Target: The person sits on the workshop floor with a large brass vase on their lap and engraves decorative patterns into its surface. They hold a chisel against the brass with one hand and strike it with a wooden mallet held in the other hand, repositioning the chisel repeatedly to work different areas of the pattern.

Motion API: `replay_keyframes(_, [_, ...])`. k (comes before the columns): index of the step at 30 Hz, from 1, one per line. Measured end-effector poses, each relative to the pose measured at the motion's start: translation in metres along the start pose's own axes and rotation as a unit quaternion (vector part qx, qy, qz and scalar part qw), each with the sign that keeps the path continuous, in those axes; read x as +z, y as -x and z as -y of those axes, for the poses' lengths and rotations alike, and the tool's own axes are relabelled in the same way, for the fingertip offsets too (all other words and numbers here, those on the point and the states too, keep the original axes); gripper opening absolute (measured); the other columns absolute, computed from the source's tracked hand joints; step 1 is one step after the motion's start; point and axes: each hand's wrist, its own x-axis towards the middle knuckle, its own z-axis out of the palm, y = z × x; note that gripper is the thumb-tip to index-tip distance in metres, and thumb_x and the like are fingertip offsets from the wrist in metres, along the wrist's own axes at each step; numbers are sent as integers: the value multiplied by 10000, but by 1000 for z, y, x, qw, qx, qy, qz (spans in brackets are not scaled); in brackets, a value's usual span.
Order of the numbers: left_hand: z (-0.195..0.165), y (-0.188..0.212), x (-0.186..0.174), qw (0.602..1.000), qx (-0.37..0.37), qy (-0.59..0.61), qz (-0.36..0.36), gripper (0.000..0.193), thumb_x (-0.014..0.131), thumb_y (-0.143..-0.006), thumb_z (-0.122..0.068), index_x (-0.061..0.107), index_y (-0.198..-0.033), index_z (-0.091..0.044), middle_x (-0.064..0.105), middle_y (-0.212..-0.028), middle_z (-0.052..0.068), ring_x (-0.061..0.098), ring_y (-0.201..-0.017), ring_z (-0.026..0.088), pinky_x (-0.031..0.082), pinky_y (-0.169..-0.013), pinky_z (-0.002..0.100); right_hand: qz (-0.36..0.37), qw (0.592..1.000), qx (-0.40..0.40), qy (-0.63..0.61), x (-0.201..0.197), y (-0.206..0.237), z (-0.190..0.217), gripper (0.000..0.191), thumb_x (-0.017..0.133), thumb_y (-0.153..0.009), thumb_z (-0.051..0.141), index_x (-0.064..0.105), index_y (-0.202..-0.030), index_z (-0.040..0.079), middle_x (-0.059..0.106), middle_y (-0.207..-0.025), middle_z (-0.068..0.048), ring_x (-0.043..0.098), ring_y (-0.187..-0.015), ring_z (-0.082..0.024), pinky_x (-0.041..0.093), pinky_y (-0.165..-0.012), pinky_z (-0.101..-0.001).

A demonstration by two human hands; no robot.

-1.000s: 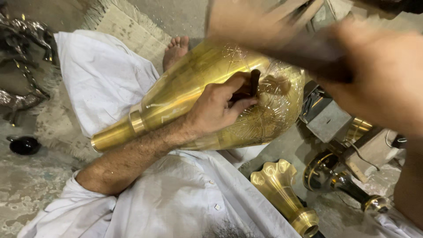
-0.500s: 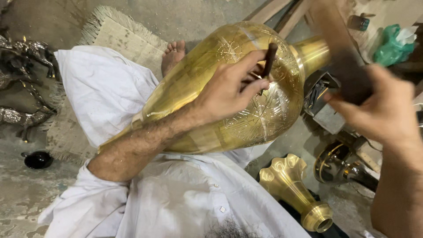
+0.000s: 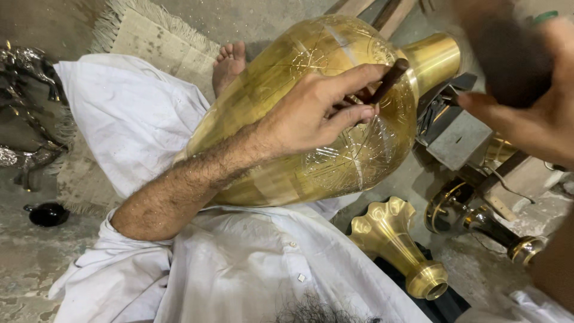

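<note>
My left hand (image 3: 311,116) pinched a dark chisel (image 3: 385,84) against the engraved brass vase (image 3: 311,173) (across my lap), right hand (image 3: 532,113) gripping a blurred hammer (image 3: 508,60).

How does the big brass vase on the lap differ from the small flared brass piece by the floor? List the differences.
The big vase lies tilted across the white-clothed lap; the small flared piece lies on the floor. The big vase is far larger and engraved with patterns; the small flared piece looks plain. The left hand presses a dark tool on the vase; nothing touches the small piece. Both are shiny brass.
</note>
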Motion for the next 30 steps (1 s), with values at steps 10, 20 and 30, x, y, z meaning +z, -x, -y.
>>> replay_keyframes(10, [-4,10,9,998,-25,15,-54,421,689,-1057,-70,514,-1440,-71,781,-1179,131,798,-1093,221,666,-1012,362,-98,989,107,9,10,-20,-25,371,783,-956,48,625,-1290,4,687,-1187,-220,689,-1017,-277,569,-917,-385])
replay_keyframes(20, [-13,21,19,989,-70,53,-121,351,684,-1032,-48,550,-1355,-18,776,-1158,164,795,-1078,236,690,-944,334,-48,985,39,161,0,-47,33,238,820,-963,135,704,-1125,6,720,-960,-184,703,-807,-289,556,-723,-402])
replay_keyframes(30, [-20,31,30,977,-74,44,-196,390,702,-1018,-47,531,-1364,8,778,-1115,161,804,-1044,214,673,-877,317,-20,990,-51,127,-18,-44,44,200,753,-981,60,698,-1174,52,696,-895,-150,700,-794,-263,551,-700,-382])
